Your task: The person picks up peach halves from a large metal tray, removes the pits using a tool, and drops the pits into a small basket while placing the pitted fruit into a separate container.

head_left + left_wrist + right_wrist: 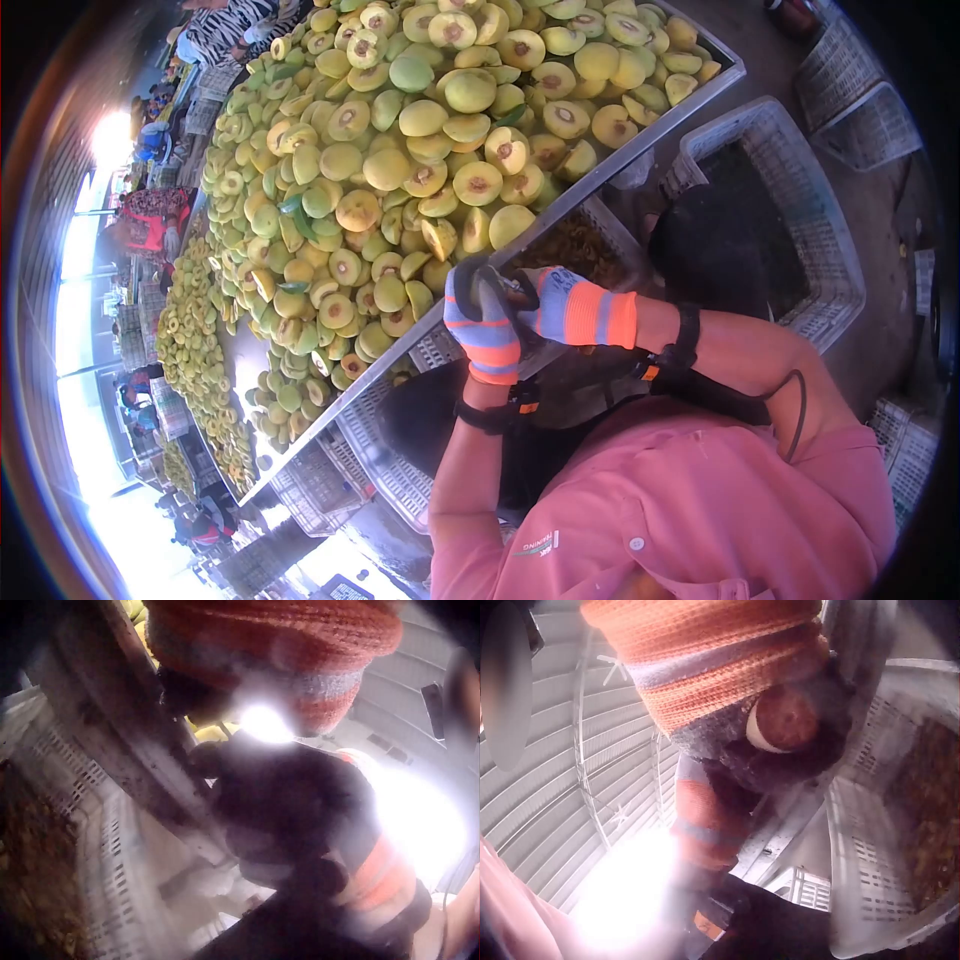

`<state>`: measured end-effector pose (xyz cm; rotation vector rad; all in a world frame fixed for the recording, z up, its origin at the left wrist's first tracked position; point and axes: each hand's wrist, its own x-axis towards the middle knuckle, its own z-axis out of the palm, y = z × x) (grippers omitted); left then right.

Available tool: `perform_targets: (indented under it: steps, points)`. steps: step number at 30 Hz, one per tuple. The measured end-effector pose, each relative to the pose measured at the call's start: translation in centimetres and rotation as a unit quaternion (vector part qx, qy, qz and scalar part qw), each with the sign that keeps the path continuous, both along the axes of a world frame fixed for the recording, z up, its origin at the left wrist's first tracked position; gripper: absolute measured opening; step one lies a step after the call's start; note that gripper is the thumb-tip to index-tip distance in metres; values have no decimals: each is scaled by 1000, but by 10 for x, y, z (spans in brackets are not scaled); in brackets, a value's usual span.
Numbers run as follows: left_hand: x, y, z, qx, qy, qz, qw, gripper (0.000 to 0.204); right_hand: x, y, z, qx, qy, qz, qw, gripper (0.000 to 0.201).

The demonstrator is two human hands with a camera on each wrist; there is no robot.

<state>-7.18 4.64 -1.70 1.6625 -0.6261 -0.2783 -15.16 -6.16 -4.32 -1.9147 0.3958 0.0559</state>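
At the metal edge of the fruit table, both gloved hands are close together. My left hand (484,322), in a striped glove with dark coating, has its fingers curled. My right hand (572,305) meets it from the right with bent fingers. In the right wrist view, a round piece (786,720) with a reddish-brown face and pale rim sits between the right glove (720,675) and the dark-coated fingers of the left hand. Glare and shadow in the left wrist view hide what lies between the gloves. Whether the right hand holds a tool cannot be told.
Halved yellow-green fruit (385,170) is heaped behind the metal rim (640,135). Below the hands stands a white crate (855,862) with brown bits. A larger crate (835,250) is at the right. Other people work along the far left.
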Motion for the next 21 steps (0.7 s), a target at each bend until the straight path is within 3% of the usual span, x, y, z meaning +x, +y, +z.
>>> perform_targets:
  steps: [1, 5, 8, 11, 12, 14, 17, 21]
  points:
    - [-2, -3, 6, -49, 76, 12, 996, 18, 2, 0, 2, -26, -9, -6, 1000, 33]
    - [2, -6, 11, -23, 37, 20, 999, 20, 4, -2, 3, -117, -9, 8, 993, 32]
    - [7, -3, -12, 1, -49, 8, 999, 19, -1, -1, 7, -160, 7, 12, 987, 29]
    - [3, -8, -5, -34, 2, 31, 999, 18, -2, -3, 22, -217, 26, 42, 975, 28]
    - [4, -7, -6, -14, -44, 33, 998, 17, -2, -3, 25, -238, 36, 59, 969, 28]
    - [5, -8, -9, 24, -135, 38, 990, 16, -2, 2, 15, -210, 21, 38, 977, 30]
    - [0, -9, -5, -20, 7, 53, 998, 15, -2, 4, 13, -175, 9, 27, 984, 31]
    - [-4, -9, 0, -16, 24, 41, 999, 14, -4, 4, 20, -130, 33, 18, 991, 30]
